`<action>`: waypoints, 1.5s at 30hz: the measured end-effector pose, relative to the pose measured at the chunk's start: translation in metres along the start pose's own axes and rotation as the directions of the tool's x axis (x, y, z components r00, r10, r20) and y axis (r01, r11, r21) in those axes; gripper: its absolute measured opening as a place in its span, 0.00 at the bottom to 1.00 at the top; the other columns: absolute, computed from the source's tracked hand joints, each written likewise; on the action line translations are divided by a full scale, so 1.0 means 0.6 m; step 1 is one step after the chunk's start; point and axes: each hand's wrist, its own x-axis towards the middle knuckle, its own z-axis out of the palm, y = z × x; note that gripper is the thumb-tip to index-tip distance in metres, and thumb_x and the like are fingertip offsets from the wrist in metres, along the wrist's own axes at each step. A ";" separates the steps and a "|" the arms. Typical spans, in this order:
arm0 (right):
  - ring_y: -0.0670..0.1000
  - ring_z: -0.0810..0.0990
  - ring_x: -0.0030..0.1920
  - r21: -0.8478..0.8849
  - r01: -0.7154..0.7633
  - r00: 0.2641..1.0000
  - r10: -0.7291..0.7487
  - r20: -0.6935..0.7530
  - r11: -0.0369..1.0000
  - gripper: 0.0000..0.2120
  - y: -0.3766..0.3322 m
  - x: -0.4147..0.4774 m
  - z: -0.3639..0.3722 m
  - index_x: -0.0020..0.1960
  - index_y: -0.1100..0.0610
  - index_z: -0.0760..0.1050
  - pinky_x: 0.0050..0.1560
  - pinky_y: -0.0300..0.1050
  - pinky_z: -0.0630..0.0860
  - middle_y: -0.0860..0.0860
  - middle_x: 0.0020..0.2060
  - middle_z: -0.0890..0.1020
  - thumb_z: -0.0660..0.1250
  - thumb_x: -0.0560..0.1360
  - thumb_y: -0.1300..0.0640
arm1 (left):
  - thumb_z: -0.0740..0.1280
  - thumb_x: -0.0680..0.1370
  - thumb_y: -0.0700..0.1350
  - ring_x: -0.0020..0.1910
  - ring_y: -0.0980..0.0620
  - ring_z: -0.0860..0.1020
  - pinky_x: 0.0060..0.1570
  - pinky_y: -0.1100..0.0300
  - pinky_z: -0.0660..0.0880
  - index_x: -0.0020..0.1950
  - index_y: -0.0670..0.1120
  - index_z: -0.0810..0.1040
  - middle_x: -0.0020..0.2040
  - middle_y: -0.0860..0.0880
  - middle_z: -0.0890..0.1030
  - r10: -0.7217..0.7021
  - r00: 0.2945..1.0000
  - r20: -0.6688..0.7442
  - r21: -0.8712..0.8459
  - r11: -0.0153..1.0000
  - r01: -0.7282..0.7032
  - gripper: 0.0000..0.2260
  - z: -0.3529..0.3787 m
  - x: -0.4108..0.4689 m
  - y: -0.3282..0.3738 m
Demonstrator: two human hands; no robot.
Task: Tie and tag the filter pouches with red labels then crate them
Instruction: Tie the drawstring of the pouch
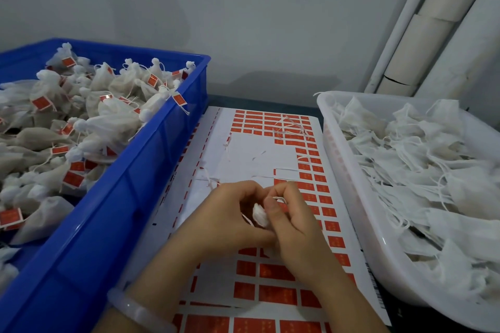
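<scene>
A small white filter pouch (259,216) sits bunched between both hands above the label sheet. My left hand (230,217) curls round its body from the left. My right hand (290,220) pinches the pouch's neck and a thin white string (280,199) at the top. Most of the pouch is hidden by my fingers. Under my hands lies a white sheet of red labels (319,186), with many labels peeled off its middle. A blue crate (140,170) on the left holds several tied pouches with red tags (40,103).
A white basket (349,178) on the right is full of untied white pouches (433,159) with loose strings. Loose string offcuts (290,127) lie on the far end of the sheet. A grey wall and pale pipes (422,35) stand behind. A pale bangle (135,309) circles my left wrist.
</scene>
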 end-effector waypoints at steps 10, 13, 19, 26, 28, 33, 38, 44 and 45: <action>0.37 0.76 0.48 -0.096 0.033 0.993 -0.021 0.114 0.995 0.05 -0.011 -0.002 -0.010 0.47 0.43 0.67 0.47 0.33 0.77 0.38 0.46 0.76 0.53 0.78 0.46 | 0.74 0.67 0.43 0.39 0.47 0.82 0.41 0.54 0.82 0.43 0.50 0.82 0.40 0.46 0.82 -0.051 0.991 0.123 -0.059 0.997 0.058 0.06 -0.032 -0.001 -0.002; 0.37 0.75 0.48 -0.105 0.016 0.993 -0.003 0.118 0.994 0.04 -0.012 -0.001 -0.012 0.47 0.43 0.67 0.46 0.33 0.76 0.38 0.45 0.76 0.54 0.79 0.47 | 0.70 0.64 0.46 0.35 0.48 0.80 0.37 0.60 0.80 0.42 0.50 0.81 0.38 0.44 0.81 -0.073 0.987 0.140 -0.070 0.994 0.083 0.08 -0.035 -0.002 -0.001; 0.34 0.74 0.47 -0.095 0.008 0.996 0.001 0.092 0.995 0.04 -0.010 0.001 -0.010 0.47 0.42 0.67 0.44 0.31 0.74 0.35 0.42 0.75 0.54 0.79 0.47 | 0.73 0.67 0.42 0.35 0.50 0.81 0.36 0.63 0.79 0.42 0.49 0.80 0.37 0.48 0.82 -0.110 0.977 0.185 -0.154 0.978 0.139 0.07 -0.031 -0.001 -0.001; 0.33 0.74 0.48 -0.083 0.036 0.999 -0.035 0.004 0.996 0.04 -0.008 0.002 -0.011 0.49 0.43 0.68 0.44 0.30 0.74 0.37 0.45 0.76 0.54 0.79 0.48 | 0.73 0.68 0.48 0.28 0.55 0.80 0.31 0.67 0.76 0.38 0.51 0.82 0.31 0.50 0.81 -0.137 0.983 0.120 -0.308 0.937 0.168 0.03 -0.018 0.003 0.008; 0.34 0.74 0.49 -0.080 0.049 0.998 -0.052 -0.036 0.996 0.05 -0.007 0.004 -0.009 0.48 0.45 0.68 0.44 0.29 0.74 0.38 0.45 0.76 0.54 0.79 0.49 | 0.71 0.71 0.42 0.28 0.54 0.80 0.30 0.67 0.76 0.37 0.50 0.82 0.31 0.49 0.82 -0.132 0.985 0.109 -0.288 0.944 0.158 0.04 -0.021 0.002 0.005; 0.37 0.75 0.46 -0.070 0.088 0.984 -0.098 -0.152 0.994 0.05 -0.005 0.008 -0.007 0.45 0.46 0.67 0.43 0.26 0.72 0.42 0.43 0.77 0.55 0.79 0.52 | 0.68 0.73 0.37 0.29 0.53 0.81 0.31 0.65 0.77 0.39 0.45 0.80 0.32 0.47 0.82 -0.099 0.992 0.074 -0.232 0.966 0.113 0.05 -0.018 0.002 0.005; 0.38 0.75 0.42 -0.069 0.114 0.964 -0.127 -0.233 0.991 0.07 -0.001 0.007 0.000 0.43 0.46 0.66 0.42 0.29 0.73 0.42 0.36 0.75 0.56 0.79 0.54 | 0.66 0.70 0.44 0.29 0.54 0.79 0.32 0.63 0.77 0.34 0.52 0.80 0.30 0.51 0.80 -0.036 0.998 0.056 -0.187 0.981 0.046 0.06 -0.012 0.000 0.008; 0.38 0.74 0.35 -0.117 0.122 0.928 -0.155 -0.340 0.986 0.09 -0.004 0.008 0.013 0.40 0.47 0.65 0.33 0.28 0.71 0.42 0.30 0.72 0.56 0.79 0.55 | 0.63 0.68 0.44 0.29 0.57 0.77 0.33 0.68 0.75 0.30 0.58 0.80 0.28 0.55 0.77 0.066 0.995 0.074 -0.146 0.988 -0.055 0.11 0.001 -0.002 0.015; 0.37 0.74 0.35 -0.118 0.129 0.923 -0.163 -0.349 0.985 0.09 -0.005 0.008 0.016 0.40 0.47 0.65 0.32 0.27 0.71 0.42 0.30 0.72 0.57 0.79 0.55 | 0.63 0.67 0.45 0.29 0.58 0.76 0.32 0.69 0.74 0.30 0.58 0.79 0.27 0.55 0.77 0.087 0.994 0.068 -0.150 0.986 -0.076 0.10 0.002 -0.003 0.016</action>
